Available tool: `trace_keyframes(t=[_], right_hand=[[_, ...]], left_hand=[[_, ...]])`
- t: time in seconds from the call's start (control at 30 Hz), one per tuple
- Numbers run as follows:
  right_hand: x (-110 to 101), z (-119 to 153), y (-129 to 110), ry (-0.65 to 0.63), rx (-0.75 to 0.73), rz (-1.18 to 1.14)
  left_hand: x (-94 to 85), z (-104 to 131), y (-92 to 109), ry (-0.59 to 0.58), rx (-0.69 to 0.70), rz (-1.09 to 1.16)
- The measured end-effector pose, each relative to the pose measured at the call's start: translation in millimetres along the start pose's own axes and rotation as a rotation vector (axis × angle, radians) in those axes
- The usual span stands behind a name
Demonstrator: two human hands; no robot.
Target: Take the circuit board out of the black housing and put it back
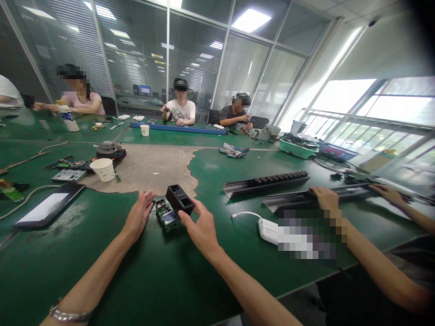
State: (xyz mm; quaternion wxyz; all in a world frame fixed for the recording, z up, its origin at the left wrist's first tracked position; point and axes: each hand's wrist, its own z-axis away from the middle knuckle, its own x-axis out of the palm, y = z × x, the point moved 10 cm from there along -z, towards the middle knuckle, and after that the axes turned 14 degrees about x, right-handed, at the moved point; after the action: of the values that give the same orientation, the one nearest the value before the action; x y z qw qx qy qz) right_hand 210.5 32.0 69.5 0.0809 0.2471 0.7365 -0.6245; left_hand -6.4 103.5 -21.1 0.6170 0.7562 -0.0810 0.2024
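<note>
My right hand [201, 226] grips a small black plastic housing [179, 199] with square openings in its face, thumb on the near side and fingers on the far side. The housing is tilted over a small green circuit board [167, 217] that carries silvery parts and lies on the green table. To the left of the board is my left hand [139, 212], edge down at the tabletop, fingers stretched out and holding nothing. A gap separates its palm from the board.
A paper cup [103, 169], a tablet-like device [50, 206] and electronic parts [110, 150] lie to the left. At right, a co-worker's hands touch a long black metal channel [299, 197] behind a white adapter [268, 230]. A green basket [298, 147] stands farther back. Several people sit opposite.
</note>
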Motion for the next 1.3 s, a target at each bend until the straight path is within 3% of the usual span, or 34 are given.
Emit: trace_keyframes(t=[0.3, 0.97, 1.3], right_hand=[[33, 9, -11, -0.073, -0.037, 0.012], [41, 18, -14, -0.046, -0.129, 0.151], [52, 25, 9, -0.083, -0.100, 0.224]], left_hand=[[1.4, 2, 3, -0.012, -0.001, -0.020], [4.0, -2, -6, -0.075, 0.008, -0.043], [6.8, 2, 8, -0.131, 0.076, -0.281]])
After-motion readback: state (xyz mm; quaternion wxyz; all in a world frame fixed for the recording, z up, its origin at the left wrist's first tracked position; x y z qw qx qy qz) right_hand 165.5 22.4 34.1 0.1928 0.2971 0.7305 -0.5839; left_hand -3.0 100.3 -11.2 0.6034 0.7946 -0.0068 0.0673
